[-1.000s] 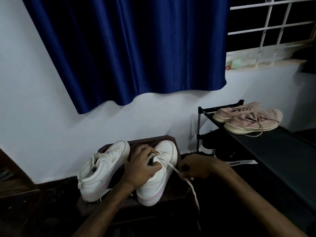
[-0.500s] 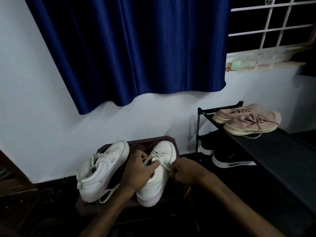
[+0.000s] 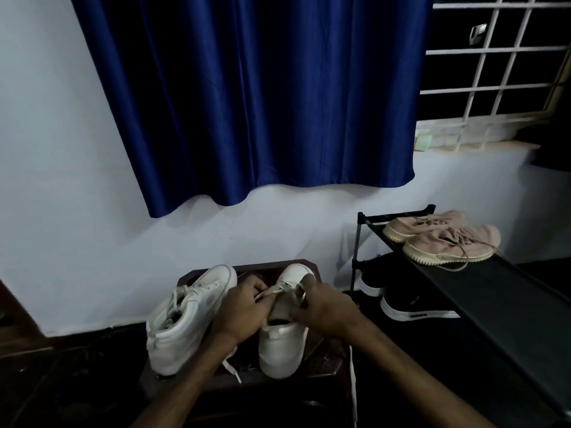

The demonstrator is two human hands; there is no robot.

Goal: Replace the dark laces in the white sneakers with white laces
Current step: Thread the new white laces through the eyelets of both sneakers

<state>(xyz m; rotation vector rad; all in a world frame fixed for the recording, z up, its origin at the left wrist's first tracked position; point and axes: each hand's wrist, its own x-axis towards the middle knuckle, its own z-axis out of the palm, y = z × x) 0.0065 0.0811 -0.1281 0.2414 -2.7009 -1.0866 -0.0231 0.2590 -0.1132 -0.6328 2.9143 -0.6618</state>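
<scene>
Two white sneakers stand on a dark wooden stool. The left sneaker carries a white lace and leans to the left. Over the right sneaker both hands meet at the eyelets. My left hand pinches a strand of white lace at the tongue. My right hand grips the lace on the shoe's right side. One loose lace end hangs down over the stool's right edge, and another lies between the shoes. No dark lace is visible.
A black shoe rack stands to the right, with pink-beige sneakers on top and black shoes below. The blue curtain hangs on the white wall behind. A barred window is at upper right.
My right hand has moved left from beside the stool to the right sneaker's eyelets, bringing the lace with it. My left hand stays on the tongue.
</scene>
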